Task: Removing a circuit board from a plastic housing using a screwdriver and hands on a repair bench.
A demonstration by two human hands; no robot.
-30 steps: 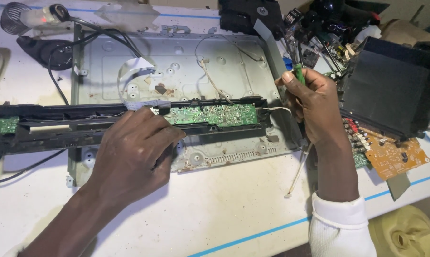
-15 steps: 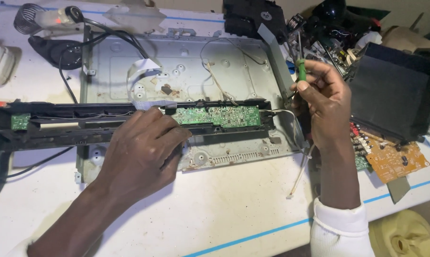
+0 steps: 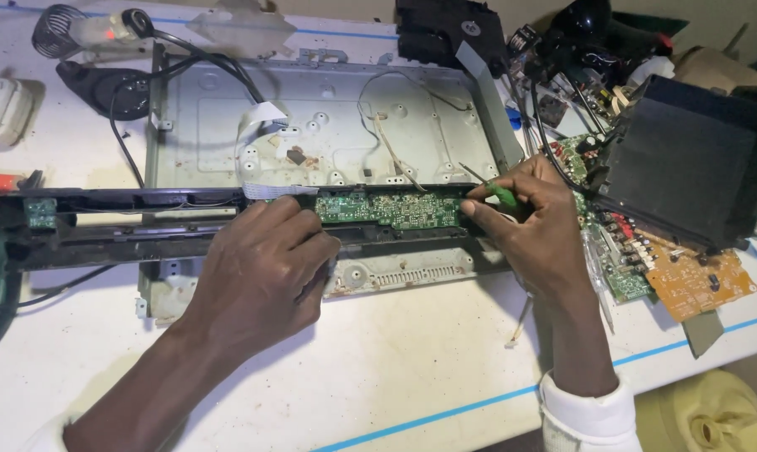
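1. My left hand point(image 3: 265, 272) lies palm-down, fingers curled, pressing the long black plastic front panel point(image 3: 127, 228) against the white bench top point(image 3: 395, 368). I judge it must stay firm so the panel cannot twist.
2. The narrow green printed circuit board point(image 3: 391, 209) sits in the panel's middle, in front of the grey sheet-metal chassis point(image 3: 328, 125), just right of my left fingertips.
3. My right hand point(image 3: 533, 230) pinches the green-handled screwdriver point(image 3: 489, 186), its tip pointing up-left beside the board's right end. I would keep it square to avoid slipping.
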